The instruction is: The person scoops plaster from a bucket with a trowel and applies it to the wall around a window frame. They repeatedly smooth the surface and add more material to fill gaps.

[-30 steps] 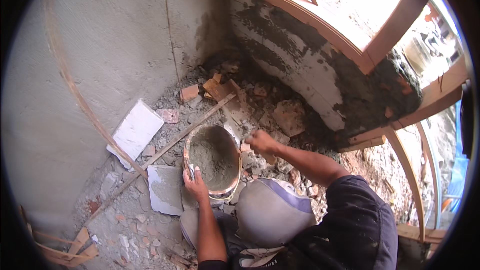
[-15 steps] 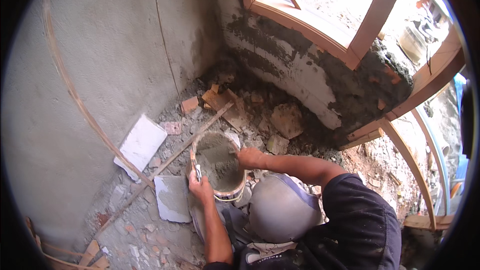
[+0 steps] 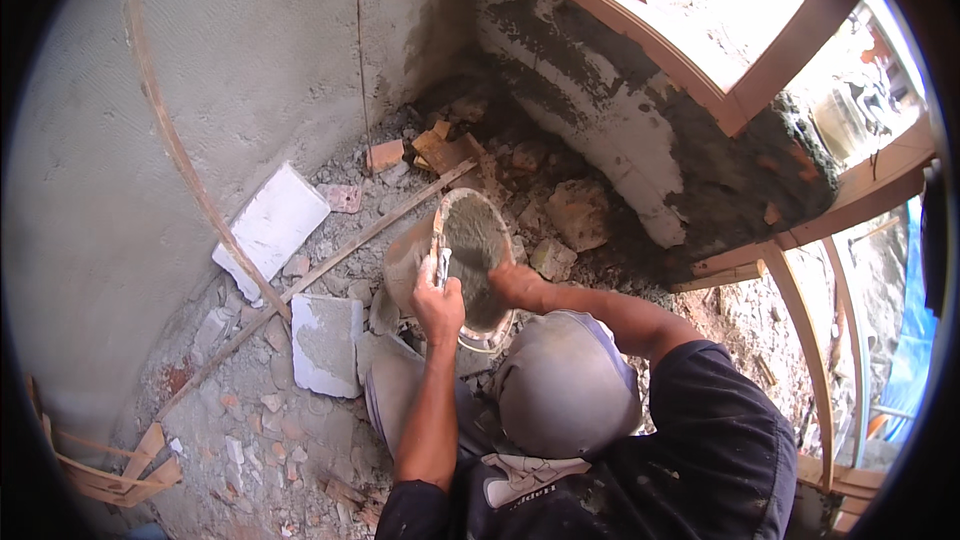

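Observation:
A round bucket (image 3: 410,265) of wet grey mortar (image 3: 468,240) is tilted to the right on the rubble. My left hand (image 3: 438,308) is closed on the left side of its rim, where a small metal piece shows under the fingers. My right hand (image 3: 512,285) is closed at the bucket's right side, reaching into it; the trowel it held earlier is mostly hidden now. A grey, rounded shape with a purple band (image 3: 565,390) sits between my forearms.
White slabs (image 3: 270,215), broken bricks (image 3: 385,155) and a long batten (image 3: 380,225) lie on the debris at left and behind. A plastered wall (image 3: 230,60) is at left. A wooden window frame (image 3: 780,50), patched wall (image 3: 730,175) and curved timbers (image 3: 805,340) are at right.
My right hand has moved from outside the bucket into it with the trowel. The bucket has shifted slightly and tipped rightward, with my left hand still on its rim.

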Available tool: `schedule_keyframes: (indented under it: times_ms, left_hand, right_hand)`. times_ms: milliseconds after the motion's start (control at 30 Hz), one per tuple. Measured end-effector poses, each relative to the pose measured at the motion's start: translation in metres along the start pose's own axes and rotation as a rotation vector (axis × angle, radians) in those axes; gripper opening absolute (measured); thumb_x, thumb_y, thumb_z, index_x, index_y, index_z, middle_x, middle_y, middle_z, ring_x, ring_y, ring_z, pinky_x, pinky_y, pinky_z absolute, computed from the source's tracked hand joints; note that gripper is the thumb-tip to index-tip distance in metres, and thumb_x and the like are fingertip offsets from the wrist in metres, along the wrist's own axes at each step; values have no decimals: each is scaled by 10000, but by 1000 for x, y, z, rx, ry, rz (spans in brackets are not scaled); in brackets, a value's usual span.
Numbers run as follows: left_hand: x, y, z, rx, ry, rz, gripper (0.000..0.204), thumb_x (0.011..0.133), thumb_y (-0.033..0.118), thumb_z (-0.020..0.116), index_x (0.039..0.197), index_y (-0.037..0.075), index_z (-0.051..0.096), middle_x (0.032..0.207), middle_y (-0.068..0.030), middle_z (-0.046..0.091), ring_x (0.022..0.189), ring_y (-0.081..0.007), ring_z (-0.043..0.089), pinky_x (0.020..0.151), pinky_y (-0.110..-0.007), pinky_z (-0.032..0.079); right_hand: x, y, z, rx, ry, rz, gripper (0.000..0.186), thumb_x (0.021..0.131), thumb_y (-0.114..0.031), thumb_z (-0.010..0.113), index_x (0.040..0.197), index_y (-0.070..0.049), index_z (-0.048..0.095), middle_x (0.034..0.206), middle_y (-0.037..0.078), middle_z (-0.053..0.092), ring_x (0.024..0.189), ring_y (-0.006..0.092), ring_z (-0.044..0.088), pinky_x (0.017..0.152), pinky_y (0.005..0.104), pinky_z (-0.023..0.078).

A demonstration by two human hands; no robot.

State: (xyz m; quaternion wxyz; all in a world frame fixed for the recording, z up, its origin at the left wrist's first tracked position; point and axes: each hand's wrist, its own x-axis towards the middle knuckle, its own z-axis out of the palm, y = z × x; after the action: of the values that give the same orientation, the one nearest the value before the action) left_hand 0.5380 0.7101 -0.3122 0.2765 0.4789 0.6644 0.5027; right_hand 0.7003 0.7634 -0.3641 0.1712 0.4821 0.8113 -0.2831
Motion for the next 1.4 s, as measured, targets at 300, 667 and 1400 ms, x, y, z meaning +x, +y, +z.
schedule_keyframes:
  times_ms: [300,667,1400]
  left_hand:
    - [2,-11,-30,7,-1,-11,463,747,38,580,1195,-71,620,1005,-238,699,923,-328,699,831,-389,527]
    - [3,-83,-60,-274,226,-250,488,713,9,532,1184,-85,623,1044,-135,682,902,-207,646,851,-318,496]
    - [15,-79,-69,82,280,-173,492,716,87,583,1171,-97,619,1077,-281,666,1011,-427,647,915,-448,483]
  right_hand:
    - [-21,36,42,400,17,-733,321,858,-242,641,1033,27,666,818,195,615,767,332,615,646,410,471]
    - [-69,-12,-21,325,71,89,332,856,-210,602,1170,-110,640,1005,211,691,985,395,675,824,509,535]
    - [-14,102,-422,621,452,68,247,858,-247,695,994,-43,726,720,57,669,598,149,628,540,317,514]
